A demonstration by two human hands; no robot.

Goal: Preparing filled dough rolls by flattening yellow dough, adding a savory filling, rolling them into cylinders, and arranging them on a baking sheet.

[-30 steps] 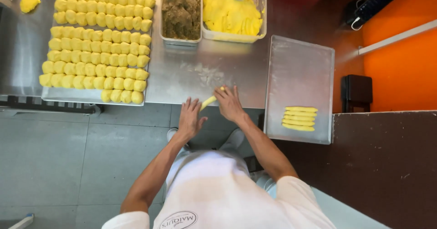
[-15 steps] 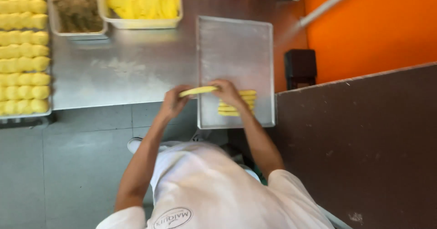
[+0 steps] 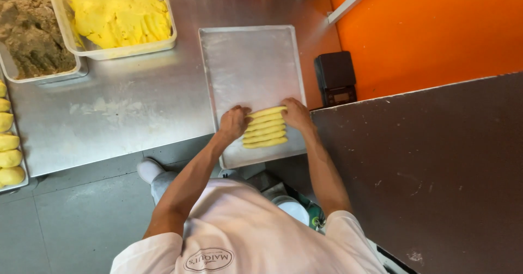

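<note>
Five yellow dough sticks (image 3: 265, 127) lie side by side on the metal tray (image 3: 250, 61), the newest just laid at the far edge.
Half a second ago it was held above the tray; now the left hand (image 3: 233, 122) and right hand (image 3: 296, 114) press its ends, fingers loosely curled. Steel counter (image 3: 136, 110), tub of yellow dough (image 3: 117, 15), orange wall (image 3: 436, 29).

Both hands (image 3: 234, 122) (image 3: 297, 113) at dough sticks (image 3: 265, 127) on tray (image 3: 250, 61)

Both arms reach forward, left hand (image 3: 233, 122) and right hand (image 3: 297, 114) palm-down, fingers curled slightly.
</note>
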